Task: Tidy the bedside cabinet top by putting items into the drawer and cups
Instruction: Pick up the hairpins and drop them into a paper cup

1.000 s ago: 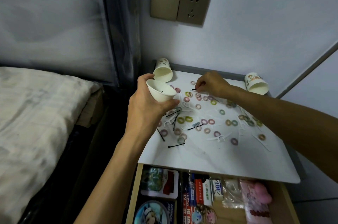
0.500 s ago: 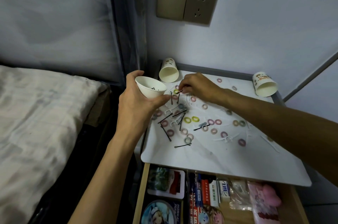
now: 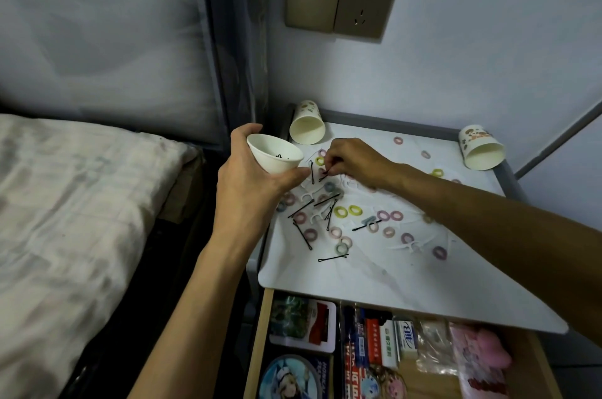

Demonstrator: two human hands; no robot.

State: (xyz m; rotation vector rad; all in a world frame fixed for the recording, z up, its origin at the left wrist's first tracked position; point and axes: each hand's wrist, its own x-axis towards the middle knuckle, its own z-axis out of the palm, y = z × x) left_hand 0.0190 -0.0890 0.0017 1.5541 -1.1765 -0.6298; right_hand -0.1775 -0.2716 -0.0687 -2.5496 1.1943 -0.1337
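Fingers [image 3: 330, 167], right hand [image 3: 350, 159]: curled tight at the tips, pinching one end of a black hairpin [image 3: 323, 176] that lies on the surface [image 3: 391, 284] towards its rear left corner. The pin does not look lifted yet.

Left hand [image 3: 250, 183]: wrapped round a small white cup [image 3: 275, 154], thumb on the far wall, other fingers beneath. The cup is held just off the surface's left edge, mouth tipped toward the right hand. Dark pins show inside. Judged purpose: a short carry from pick to drop, with this cup kept for pins alone.

Loose hairpins [image 3: 333, 258]: several, black, scattered front-left, nearest the held cup.

Hair rings [image 3: 354, 210]: many, pastel, spread across the middle and right.

Floss picks [image 3: 411, 247]: white on a white top, too faint to count.

Rear left cup [image 3: 308, 126] and rear right cup [image 3: 482, 151]: printed paper, both lying on their sides, mouths forward, at the two back corners. Likely kept for the other sorts.

Drawer [image 3: 257, 343]: pulled open below the front edge, holding cards, packets and a pink item.

Change: a second ago the right hand was pinching further right, among the rings at rear centre. It has since come left to the pins beside the cup, and was already about there half a second ago. The cup hand keeps much the same height and tilt. The pins and rings on the surface lie in the same pattern.
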